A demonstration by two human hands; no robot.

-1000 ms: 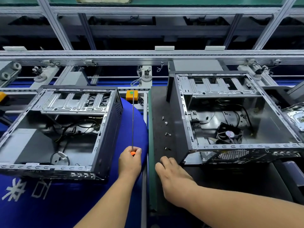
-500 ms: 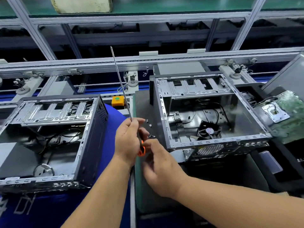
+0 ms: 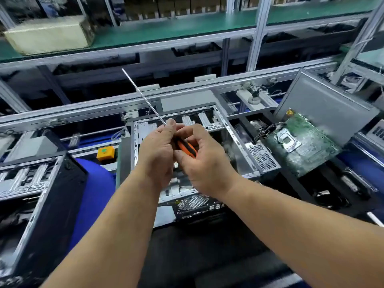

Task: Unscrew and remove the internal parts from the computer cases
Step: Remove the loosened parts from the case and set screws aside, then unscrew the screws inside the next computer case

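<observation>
Both hands raised together over the open grey steel computer case (image 3: 232,142) at centre. Left hand (image 3: 155,150) and right hand (image 3: 202,161) both grip the long orange-and-black-handled screwdriver (image 3: 186,147), shaft angled up-left. Second open black case (image 3: 41,196) sits left. Green motherboard (image 3: 301,144) right, apparently propped tilted; blurred.

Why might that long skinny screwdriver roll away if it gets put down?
The screwdriver looks round and very thin along its metal shaft, so it would probably roll on a flat bench. Its thicker orange handle, held by both hands now, likely weighs more, so that end might tip down first.
</observation>
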